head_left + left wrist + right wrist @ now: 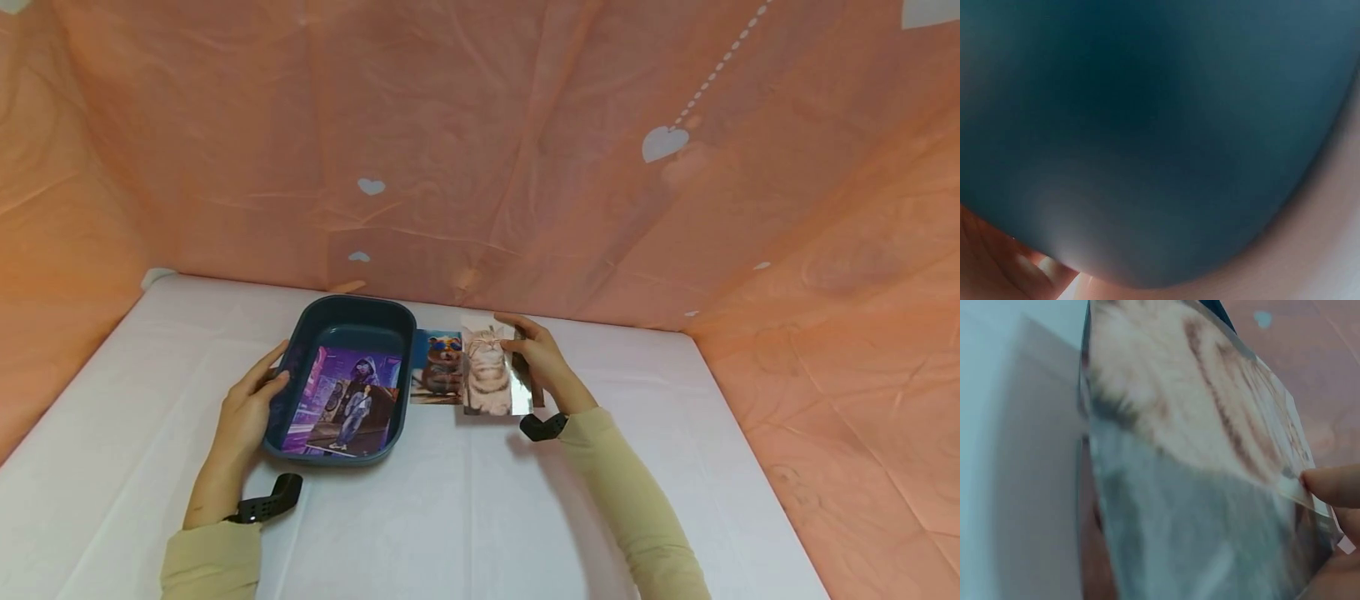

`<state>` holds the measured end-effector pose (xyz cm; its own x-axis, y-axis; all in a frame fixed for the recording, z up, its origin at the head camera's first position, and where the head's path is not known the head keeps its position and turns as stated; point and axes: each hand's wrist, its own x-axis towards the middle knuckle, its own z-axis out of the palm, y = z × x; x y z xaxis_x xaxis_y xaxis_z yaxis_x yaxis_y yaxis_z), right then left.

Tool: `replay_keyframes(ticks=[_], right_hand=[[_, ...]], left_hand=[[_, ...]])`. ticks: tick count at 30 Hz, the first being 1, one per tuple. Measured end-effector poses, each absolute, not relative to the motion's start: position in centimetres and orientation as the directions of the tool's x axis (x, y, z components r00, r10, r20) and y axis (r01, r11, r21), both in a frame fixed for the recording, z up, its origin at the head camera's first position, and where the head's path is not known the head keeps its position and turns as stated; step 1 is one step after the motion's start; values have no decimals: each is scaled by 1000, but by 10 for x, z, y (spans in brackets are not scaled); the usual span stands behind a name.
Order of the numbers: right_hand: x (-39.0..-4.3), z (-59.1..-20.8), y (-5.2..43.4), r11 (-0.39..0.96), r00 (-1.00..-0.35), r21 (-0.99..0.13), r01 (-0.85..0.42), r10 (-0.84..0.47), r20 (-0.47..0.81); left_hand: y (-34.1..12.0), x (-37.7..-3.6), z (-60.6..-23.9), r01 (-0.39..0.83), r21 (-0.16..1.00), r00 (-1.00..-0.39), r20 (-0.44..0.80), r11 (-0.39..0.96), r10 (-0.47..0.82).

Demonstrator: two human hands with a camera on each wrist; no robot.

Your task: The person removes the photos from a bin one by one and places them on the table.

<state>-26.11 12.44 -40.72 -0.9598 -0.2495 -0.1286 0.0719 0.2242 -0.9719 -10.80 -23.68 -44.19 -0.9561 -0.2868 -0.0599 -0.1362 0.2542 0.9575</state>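
My left hand (243,412) holds the left side of a dark blue plastic tray (356,321), its thumb by the rim. Inside lie two picture cards: a purple card (303,412) with a hooded figure, partly covered by a darker card (375,421) showing a standing person. To the tray's right, my right hand (546,362) pinches a glossy cat card (486,375) by its right side. In the right wrist view the thumb (1335,485) lies on the edge of that card. Close to the tray is a card (438,375) with an animal in sunglasses, partly hidden by the cat card.
A white cloth (427,525) covers the table. Orange sheets (480,167) with pale hearts hang behind and at both sides. The brown edge of another card (537,393) shows under the right hand. A black band (266,500) sits on each wrist.
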Motion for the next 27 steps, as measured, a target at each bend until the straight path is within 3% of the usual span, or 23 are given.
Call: replay_keyframes(ticks=[7, 27], right_hand=[[-267, -405, 153, 215, -966, -974, 71, -227, -121], [-286, -402, 233, 423, -968, -899, 117, -152, -198]], left_hand=[[-238, -108, -443, -141, 948, -956, -55, 286, -288], [-234, -108, -441, -170, 959, -954, -103, 227, -283]])
